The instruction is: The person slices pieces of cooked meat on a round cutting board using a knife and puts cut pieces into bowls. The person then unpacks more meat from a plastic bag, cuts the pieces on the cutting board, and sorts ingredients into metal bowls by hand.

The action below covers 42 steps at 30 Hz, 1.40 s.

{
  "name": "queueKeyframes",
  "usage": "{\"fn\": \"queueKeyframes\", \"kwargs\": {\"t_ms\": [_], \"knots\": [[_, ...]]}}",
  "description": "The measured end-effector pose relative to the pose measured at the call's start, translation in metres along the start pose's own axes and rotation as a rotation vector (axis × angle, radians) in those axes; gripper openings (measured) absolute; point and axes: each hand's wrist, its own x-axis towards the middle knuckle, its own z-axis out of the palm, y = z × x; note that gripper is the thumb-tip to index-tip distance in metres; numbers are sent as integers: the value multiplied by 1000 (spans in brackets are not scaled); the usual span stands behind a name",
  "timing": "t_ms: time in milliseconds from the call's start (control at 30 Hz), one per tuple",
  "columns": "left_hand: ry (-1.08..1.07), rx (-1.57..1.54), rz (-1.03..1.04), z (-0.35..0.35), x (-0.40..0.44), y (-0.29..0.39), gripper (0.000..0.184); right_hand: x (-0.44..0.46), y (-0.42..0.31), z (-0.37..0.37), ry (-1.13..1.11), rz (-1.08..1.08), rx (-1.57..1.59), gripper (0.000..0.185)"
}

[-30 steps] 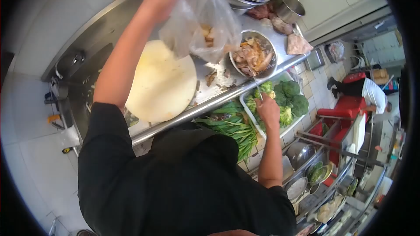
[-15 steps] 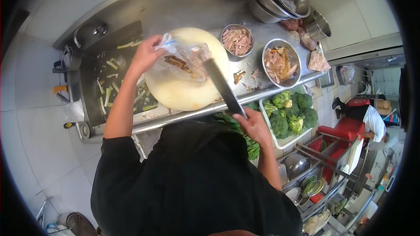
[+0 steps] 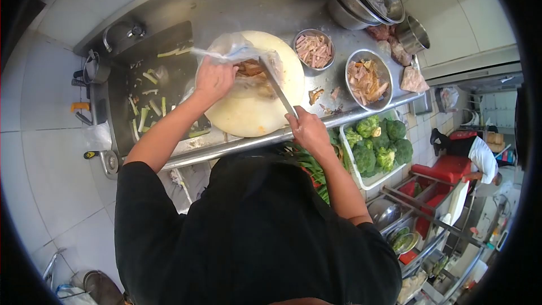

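A round pale cutting board (image 3: pixel 243 118) bears a clear plastic bag (image 3: pixel 234 51) with brown cooked meat (image 3: pixel 249 69) showing inside. My left hand (image 3: pixel 217 82) is closed on the near left part of the bag, its fingertips beside the meat and partly hidden by the film. My right hand (image 3: pixel 309 131) grips a cleaver (image 3: pixel 276 85) by its handle. The blade stands nearly edge-on to me, its far end at the right side of the bag and meat. Whether the blade touches the meat I cannot tell.
Right of the board stand a bowl of pink meat strips (image 3: pixel 314 51) and a colander of meat pieces (image 3: pixel 368 82). Stacked steel bowls (image 3: pixel 361 0) are behind. A sink (image 3: pixel 164 87) with vegetable scraps lies left. A white crate of broccoli (image 3: pixel 375 149) sits below the counter edge. Another person (image 3: pixel 480 158) is far right.
My left hand has moved right and down along the bag, which now lies lower. The cleaver has turned from showing its flat side to nearly edge-on, and my right hand has shifted left and up.
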Motion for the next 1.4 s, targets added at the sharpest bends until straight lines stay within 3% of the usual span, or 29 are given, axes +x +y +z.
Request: {"fn": "queueKeyframes", "kwargs": {"t_ms": [67,167,267,367,500,533,633,733,867,967,1067,1167,1200,1300,1333,1400], "knots": [[30,40,-2,-8,-11,1,25,4,4,11,18,53,51,32],[-122,19,46,-18,-34,8,25,16,9,20,143,48,0,34],[29,33,-43,-10,-56,0,22,22,21,25,138,35,-18,35],[-94,103,-159,-20,-68,-14,20,21,22,25,133,55,-24,35],[-20,-117,-534,-6,-45,-51,44,21,20,30,132,91,-4,38],[-137,-177,-603,-7,-35,-48,52,22,23,31,133,100,-5,39],[-158,-351,-687,-2,-27,-46,56,18,34,29,135,123,-18,40],[-326,-350,-633,9,-36,-60,67,11,32,28,108,141,-3,40],[-273,-350,-539,26,-79,-41,80,-2,24,30,49,156,36,39],[-285,-714,-583,61,-70,-71,78,2,23,32,39,146,36,40],[-184,-616,-518,70,-34,-99,78,18,16,28,47,128,-7,39],[-380,-892,-556,27,-12,-96,77,43,8,31,82,113,-25,39],[-468,-827,-547,19,-6,-101,62,48,8,32,98,110,-26,39],[-491,-484,-590,-51,3,-83,43,47,2,23,138,55,-17,38],[-318,-257,-529,-62,2,-69,28,42,-1,19,131,48,-26,38],[-51,-269,-384,-42,-8,-51,24,27,-7,13,113,36,-42,38]]}}
